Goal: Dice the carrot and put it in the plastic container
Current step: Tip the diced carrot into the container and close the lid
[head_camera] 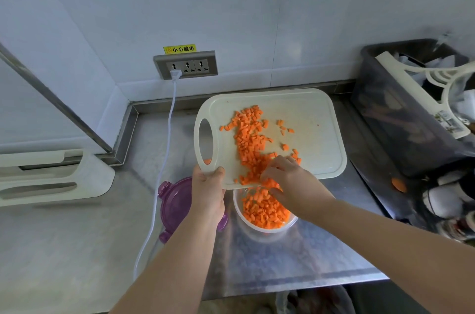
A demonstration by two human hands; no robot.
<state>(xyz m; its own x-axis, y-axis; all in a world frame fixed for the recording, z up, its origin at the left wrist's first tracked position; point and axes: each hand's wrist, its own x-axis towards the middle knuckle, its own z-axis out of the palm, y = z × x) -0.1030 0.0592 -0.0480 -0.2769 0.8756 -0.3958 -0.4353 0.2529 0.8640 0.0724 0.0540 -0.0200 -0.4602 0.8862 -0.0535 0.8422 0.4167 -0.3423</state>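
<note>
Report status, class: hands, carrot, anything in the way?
Left hand grips cutting board by its corner. Right hand rakes diced carrot at board edge, over part-filled container. Purple lid aside, not blocking.

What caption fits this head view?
Left hand holds the cutting board while right hand sweeps diced carrot into the plastic container.

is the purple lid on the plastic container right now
No, the purple lid lies on the counter to the left of the plastic container, which stands open with carrot dice inside.
</note>
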